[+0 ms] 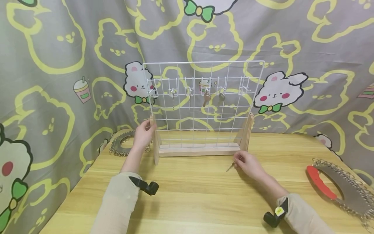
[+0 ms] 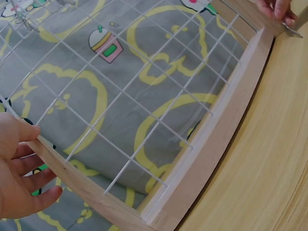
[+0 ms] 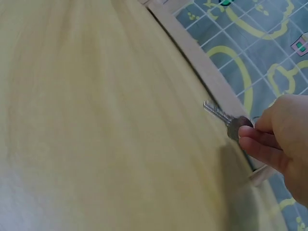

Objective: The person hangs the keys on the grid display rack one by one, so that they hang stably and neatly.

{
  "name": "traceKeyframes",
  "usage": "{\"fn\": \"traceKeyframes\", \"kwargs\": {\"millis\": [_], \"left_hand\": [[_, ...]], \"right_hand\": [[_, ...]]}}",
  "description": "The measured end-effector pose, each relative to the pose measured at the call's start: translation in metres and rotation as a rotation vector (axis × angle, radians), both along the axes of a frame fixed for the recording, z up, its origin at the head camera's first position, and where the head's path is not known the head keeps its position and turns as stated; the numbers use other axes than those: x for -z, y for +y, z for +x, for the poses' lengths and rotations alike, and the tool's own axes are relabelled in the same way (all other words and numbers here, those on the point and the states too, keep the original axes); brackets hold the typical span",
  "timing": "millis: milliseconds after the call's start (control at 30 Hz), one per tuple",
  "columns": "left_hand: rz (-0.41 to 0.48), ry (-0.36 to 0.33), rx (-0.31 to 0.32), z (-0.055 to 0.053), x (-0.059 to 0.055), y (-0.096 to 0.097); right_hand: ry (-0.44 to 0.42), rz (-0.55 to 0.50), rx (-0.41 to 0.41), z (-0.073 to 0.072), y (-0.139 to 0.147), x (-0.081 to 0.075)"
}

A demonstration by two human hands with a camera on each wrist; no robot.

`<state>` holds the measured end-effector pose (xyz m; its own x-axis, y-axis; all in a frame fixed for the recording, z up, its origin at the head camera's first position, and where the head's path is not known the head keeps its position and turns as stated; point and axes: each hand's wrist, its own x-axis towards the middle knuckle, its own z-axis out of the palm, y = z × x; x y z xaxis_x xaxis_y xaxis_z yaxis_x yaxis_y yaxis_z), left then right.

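A white wire grid rack (image 1: 201, 118) stands upright on the table between wooden side posts. My left hand (image 1: 143, 135) grips the top of its left wooden post (image 2: 62, 166), thumb at the near edge and fingers behind. Low in front of the rack's right end, my right hand (image 1: 247, 165) pinches a metal key (image 3: 233, 124) by its head between thumb and fingers. The blade of the key points away from the hand, over the tabletop. Higher up, several keys hang from hooks on the grid, among them a brown key (image 1: 206, 98) and a dark key (image 1: 222, 94).
At the right lies a grey plate with a red handle (image 1: 319, 182) and many metal rings along its edge. A similar ringed grey plate (image 1: 119, 141) lies behind my left hand. The patterned curtain (image 1: 280, 22) hangs behind the wooden table (image 1: 190, 201).
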<state>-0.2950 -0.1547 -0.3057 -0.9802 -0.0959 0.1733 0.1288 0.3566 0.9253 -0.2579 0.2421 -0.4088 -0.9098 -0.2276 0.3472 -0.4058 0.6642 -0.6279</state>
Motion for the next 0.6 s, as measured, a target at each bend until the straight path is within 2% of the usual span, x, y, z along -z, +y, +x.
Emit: {"fn": "traceKeyframes", "kwargs": {"millis": [267,600], "left_hand": [[-0.001,0.002,0.004,0.002,0.000,0.001],[0.004,-0.001,0.008,0.003,0.000,0.001]], "right_hand": [[0.102,-0.009,-0.055,0.004,0.009,-0.029],[0.318,0.087,0.023,0.003,0.020,-0.074]]}}
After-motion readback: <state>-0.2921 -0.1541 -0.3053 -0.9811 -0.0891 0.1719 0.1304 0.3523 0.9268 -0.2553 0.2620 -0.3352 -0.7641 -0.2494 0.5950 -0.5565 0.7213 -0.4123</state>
